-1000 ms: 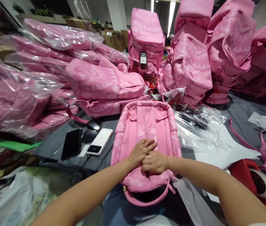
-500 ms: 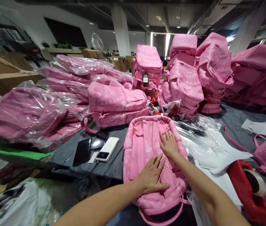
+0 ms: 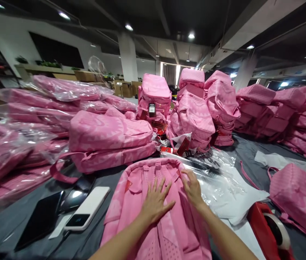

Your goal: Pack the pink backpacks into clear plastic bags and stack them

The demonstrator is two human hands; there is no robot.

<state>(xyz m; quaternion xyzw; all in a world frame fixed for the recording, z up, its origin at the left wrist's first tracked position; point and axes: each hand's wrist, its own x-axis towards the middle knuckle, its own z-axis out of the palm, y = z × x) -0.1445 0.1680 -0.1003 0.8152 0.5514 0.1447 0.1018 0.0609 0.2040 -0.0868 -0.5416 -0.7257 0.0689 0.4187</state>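
A pink backpack point(image 3: 134, 220) lies before me with its strap side up, its lower part cut off by the frame. My left hand point(image 3: 155, 202) rests flat on the shoulder straps, fingers spread. At the upper right edge of the bag is my right hand point(image 3: 192, 188), its fingers bent over the rim near a strap end; whether they pinch the fabric is hard to see. Just beyond the bag, a second pink backpack point(image 3: 109, 141) lies on its side.
Plastic-wrapped pink backpacks point(image 3: 42, 108) are piled at left. On the dark table cover lie a white power bank point(image 3: 88, 209) and a black phone point(image 3: 40, 218). Clear plastic point(image 3: 218, 180), a red tape dispenser point(image 3: 259, 220) and a pink bag point(image 3: 299, 198) are at right. More backpacks point(image 3: 196, 119) stand behind.
My left hand has slid up the backpack to its upper straps. My right hand has shifted from the panel to the right rim. The camera view has tilted up.
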